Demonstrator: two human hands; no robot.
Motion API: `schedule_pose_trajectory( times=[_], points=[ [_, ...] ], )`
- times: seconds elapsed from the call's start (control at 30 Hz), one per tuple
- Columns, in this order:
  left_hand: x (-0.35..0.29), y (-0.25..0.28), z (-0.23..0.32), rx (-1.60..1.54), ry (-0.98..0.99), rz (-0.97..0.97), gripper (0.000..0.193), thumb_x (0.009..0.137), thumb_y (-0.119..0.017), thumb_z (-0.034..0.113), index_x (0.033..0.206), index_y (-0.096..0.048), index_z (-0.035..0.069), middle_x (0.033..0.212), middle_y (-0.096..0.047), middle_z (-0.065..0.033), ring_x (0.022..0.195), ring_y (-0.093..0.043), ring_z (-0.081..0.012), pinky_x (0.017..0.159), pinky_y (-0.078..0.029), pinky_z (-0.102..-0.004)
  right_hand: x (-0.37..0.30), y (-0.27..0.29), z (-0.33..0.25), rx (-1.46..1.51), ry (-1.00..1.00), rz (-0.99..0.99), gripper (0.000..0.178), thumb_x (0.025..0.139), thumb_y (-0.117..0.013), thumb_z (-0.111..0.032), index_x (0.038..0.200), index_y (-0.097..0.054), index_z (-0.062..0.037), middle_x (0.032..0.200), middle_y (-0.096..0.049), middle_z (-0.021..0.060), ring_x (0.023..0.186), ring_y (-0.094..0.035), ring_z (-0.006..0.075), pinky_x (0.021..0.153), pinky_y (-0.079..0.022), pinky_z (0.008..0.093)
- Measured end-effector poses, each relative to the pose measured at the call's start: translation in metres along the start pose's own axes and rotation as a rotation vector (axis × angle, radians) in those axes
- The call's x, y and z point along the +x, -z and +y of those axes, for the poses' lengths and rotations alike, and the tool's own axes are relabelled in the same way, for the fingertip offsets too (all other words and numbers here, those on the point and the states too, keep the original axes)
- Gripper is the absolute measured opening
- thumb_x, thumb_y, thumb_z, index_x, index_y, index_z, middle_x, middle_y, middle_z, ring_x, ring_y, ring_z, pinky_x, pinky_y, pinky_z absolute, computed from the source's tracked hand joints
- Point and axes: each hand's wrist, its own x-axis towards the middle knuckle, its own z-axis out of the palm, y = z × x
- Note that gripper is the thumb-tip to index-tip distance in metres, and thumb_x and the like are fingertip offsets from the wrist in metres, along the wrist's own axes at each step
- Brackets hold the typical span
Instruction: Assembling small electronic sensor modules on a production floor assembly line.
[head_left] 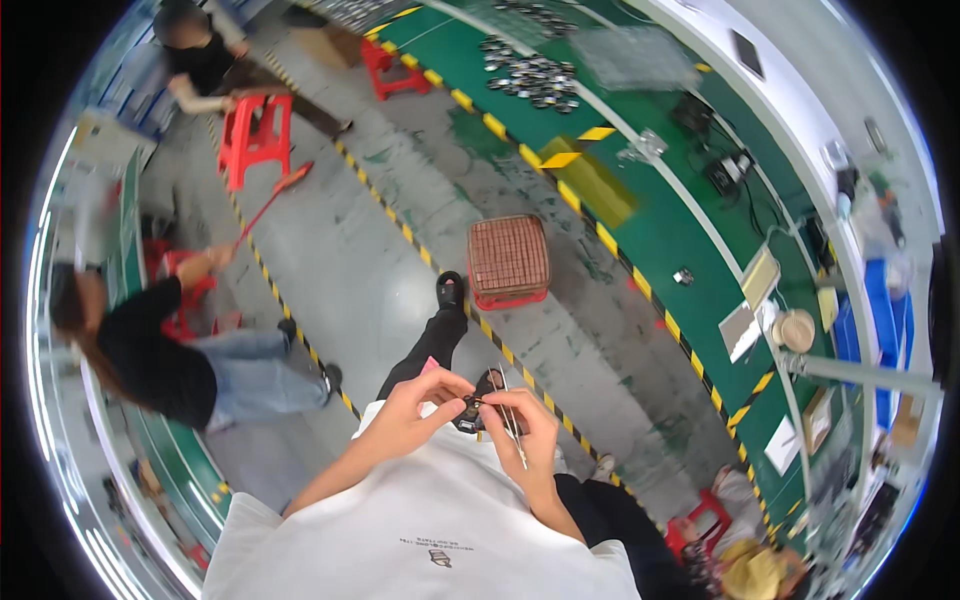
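In front of my white shirt, my left hand (418, 408) pinches a small black part (467, 414), too small to name more exactly. A bit of something pink (430, 365) shows behind the left fingers. My right hand (528, 428) grips a pair of thin metal tweezers (516, 432), which lie slanted along the fingers. Its thumb and fingertips also meet the black part from the right. Both hands are close together, and the fingers partly hide the part.
A red stool with a woven seat (509, 255) stands ahead. At right runs a green workbench (665, 265) edged in striped tape, bearing a pile of small dark parts (535, 78). At left, one person (150, 350) holds a red stick; another stands beside a red stool (258, 138).
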Motion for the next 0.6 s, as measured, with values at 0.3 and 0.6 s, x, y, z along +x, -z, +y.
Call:
schedule_pose_trajectory(
  times=[0.3,0.6],
  points=[
    [0.225,0.039,-0.011,0.1,-0.073,-0.388,0.023,0.097,-0.066,0.012,0.117,-0.061,0.002,0.101,-0.07,-0.0067,0.086,-0.068,-0.014,0.079,-0.055,-0.0295,0.149,0.004,0.065,0.095,-0.158,0.429,0.012,0.089,-0.07,0.002,0.101,-0.067,0.0018,0.09,-0.067,0.0085,0.074,-0.062,0.0104,0.066,-0.048,0.0236],
    [0.511,0.084,-0.113,0.371,-0.114,-0.712,0.019,0.1,-0.06,0.016,0.114,-0.06,0.003,0.096,-0.069,-0.0108,0.082,-0.07,-0.0193,0.073,-0.055,-0.0313,0.313,0.066,0.289,0.049,-0.369,0.977,0.007,0.098,-0.063,-0.005,0.102,-0.065,0.0002,0.092,-0.066,0.0039,0.082,-0.06,0.0098,0.076,-0.049,0.025]
  ],
)
